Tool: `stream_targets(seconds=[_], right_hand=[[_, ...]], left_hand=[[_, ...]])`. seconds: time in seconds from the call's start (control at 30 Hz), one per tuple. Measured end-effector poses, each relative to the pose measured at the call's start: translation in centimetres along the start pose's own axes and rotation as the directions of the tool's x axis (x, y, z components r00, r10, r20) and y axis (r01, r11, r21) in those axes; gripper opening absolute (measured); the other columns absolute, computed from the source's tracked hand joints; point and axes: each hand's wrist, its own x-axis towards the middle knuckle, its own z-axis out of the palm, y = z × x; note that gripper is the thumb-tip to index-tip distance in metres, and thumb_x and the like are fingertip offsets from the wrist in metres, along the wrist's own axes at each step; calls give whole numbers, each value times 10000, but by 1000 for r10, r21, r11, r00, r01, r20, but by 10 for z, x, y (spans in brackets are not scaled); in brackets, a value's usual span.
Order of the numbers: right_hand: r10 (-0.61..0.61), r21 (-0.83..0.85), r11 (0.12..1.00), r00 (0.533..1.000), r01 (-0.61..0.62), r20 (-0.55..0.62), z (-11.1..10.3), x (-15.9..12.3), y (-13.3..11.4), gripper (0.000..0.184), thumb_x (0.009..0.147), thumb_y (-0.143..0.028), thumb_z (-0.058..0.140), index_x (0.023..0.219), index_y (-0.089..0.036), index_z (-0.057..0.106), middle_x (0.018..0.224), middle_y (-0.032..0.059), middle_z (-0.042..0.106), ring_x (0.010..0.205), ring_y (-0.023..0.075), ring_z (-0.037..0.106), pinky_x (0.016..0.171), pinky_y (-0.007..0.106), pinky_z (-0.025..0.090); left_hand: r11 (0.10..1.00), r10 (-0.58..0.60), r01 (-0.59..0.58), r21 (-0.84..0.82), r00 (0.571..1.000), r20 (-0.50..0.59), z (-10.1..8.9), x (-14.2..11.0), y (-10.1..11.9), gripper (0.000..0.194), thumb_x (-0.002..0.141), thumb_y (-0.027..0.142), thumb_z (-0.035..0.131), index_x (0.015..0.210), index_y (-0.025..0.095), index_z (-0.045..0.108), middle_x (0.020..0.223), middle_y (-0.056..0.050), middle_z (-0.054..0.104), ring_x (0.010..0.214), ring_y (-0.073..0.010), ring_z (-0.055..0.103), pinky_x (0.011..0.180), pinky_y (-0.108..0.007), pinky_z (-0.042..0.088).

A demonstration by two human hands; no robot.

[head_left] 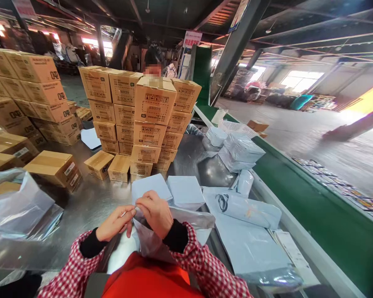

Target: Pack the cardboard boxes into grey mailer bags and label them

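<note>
My left hand (pixel 117 222) and my right hand (pixel 155 212) meet in front of my body, fingers pinched together at the upper left edge of a grey plastic mailing bag (pixel 152 240). The bag hangs down from them towards my red apron (pixel 149 277), and its right part spreads out beyond my right wrist. Just past my fingers lie two pale blocks that look like stacks of white sheets or labels, a left stack (pixel 152 186) and a right stack (pixel 185 191). My right hand covers the front corner of the left stack.
Tall stacks of cardboard boxes (pixel 155 99) stand on the metal table (pixel 96 203); more boxes (pixel 54 167) are at left beside an opened mailing bag (pixel 21 203). Flat mailing bags (pixel 251 248) lie at right, beside a green conveyor belt (pixel 313 207). A person (pixel 153 58) is behind the boxes.
</note>
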Motion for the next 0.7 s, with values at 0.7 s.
stream_targets(seconds=[0.7], right_hand=[[198,27,979,978,-200,72,-16,14,-2,207,934,-148,424,827,-165,600,859,61,675,769,170,617,682,264,448]], left_hand=[[971,93,-99,218,995,39,-1,-1,6,393,915,531,449,766,171,496,523,66,476,450,-104,557,475,-199,283]])
